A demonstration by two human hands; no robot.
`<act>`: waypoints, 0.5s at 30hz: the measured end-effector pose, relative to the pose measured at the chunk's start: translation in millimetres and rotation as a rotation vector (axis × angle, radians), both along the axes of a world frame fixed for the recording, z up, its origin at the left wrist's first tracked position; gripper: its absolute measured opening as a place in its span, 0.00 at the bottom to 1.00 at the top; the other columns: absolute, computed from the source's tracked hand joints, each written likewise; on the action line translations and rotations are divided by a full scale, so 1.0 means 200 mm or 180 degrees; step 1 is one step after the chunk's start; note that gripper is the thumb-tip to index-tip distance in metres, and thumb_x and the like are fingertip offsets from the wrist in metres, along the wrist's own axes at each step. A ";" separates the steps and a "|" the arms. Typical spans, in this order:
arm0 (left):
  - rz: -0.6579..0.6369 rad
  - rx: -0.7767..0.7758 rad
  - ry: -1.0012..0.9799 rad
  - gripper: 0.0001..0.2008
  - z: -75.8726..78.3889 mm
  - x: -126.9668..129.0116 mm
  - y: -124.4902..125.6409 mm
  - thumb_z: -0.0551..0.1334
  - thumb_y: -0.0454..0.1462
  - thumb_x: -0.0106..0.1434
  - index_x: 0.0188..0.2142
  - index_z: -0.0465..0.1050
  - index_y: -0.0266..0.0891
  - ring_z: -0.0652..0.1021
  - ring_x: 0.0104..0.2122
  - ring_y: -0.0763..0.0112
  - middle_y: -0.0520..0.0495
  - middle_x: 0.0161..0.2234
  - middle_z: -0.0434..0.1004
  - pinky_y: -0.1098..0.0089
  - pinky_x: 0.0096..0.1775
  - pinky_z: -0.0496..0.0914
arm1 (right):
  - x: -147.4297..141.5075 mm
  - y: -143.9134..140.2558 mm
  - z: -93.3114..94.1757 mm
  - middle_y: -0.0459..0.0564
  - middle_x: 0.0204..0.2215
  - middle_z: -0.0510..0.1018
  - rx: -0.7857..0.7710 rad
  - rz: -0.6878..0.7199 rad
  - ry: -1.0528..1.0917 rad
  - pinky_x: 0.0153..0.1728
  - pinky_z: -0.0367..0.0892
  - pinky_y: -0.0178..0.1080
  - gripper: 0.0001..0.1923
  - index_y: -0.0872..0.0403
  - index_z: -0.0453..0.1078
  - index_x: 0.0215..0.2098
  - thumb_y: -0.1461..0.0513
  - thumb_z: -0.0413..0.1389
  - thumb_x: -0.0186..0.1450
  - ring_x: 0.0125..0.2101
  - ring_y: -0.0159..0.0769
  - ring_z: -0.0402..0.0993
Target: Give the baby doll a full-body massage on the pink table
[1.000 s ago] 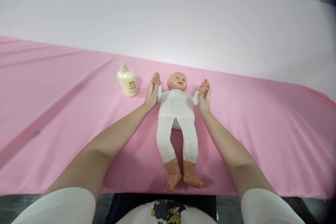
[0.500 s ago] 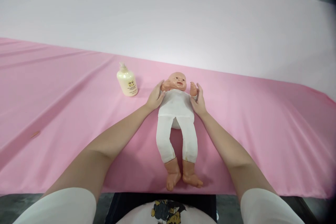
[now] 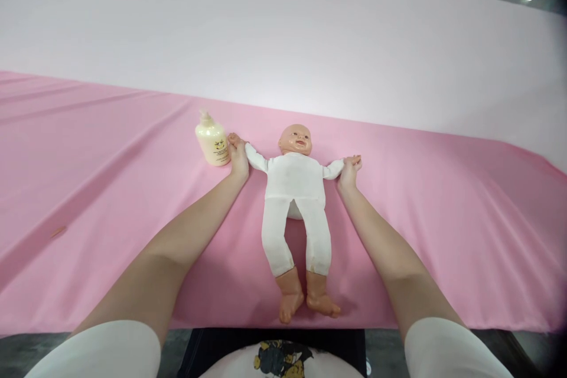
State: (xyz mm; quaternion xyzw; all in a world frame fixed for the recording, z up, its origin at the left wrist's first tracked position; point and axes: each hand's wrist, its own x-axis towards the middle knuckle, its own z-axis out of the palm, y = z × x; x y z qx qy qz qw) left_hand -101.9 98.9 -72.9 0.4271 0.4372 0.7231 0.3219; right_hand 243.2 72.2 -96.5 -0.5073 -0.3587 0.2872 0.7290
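Baby doll (image 3: 296, 201) lying face-up on the pink sheet (image 3: 443, 218), arms now stretched straight out where half a second ago they were folded in at the chest. Left hand (image 3: 239, 156) closed round one doll wrist, right hand (image 3: 349, 170) round the other. Risk: left knuckles just beside the lotion pump bottle (image 3: 212, 143), easily toppled by pulling wider

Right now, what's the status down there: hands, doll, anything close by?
Left hand and right hand each closed on a doll wrist. Doll face up, arms spread wide on pink cloth. Lotion bottle right beside the left hand.
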 end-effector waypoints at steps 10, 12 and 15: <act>-0.1071 0.0918 0.2347 0.35 0.09 0.14 -0.22 0.57 0.53 0.68 0.68 0.54 0.40 0.71 0.61 0.54 0.34 0.61 0.68 0.52 0.63 0.63 | -0.20 -0.28 0.25 0.55 0.65 0.65 0.1013 0.1315 -0.2628 0.68 0.56 0.55 0.31 0.48 0.54 0.69 0.52 0.51 0.70 0.65 0.44 0.62; -0.1279 0.1021 0.3000 0.34 0.11 0.16 -0.24 0.57 0.51 0.67 0.67 0.57 0.38 0.72 0.59 0.50 0.33 0.60 0.70 0.49 0.62 0.64 | -0.22 -0.29 0.26 0.54 0.60 0.72 0.0973 0.1519 -0.3278 0.65 0.60 0.58 0.28 0.47 0.60 0.67 0.54 0.51 0.69 0.60 0.48 0.68; -0.1305 0.1059 0.3348 0.31 0.12 0.16 -0.25 0.56 0.48 0.68 0.66 0.59 0.38 0.75 0.56 0.49 0.35 0.58 0.72 0.49 0.58 0.68 | -0.22 -0.29 0.25 0.53 0.58 0.74 0.1019 0.1494 -0.3605 0.62 0.63 0.60 0.28 0.46 0.59 0.67 0.57 0.51 0.69 0.57 0.49 0.70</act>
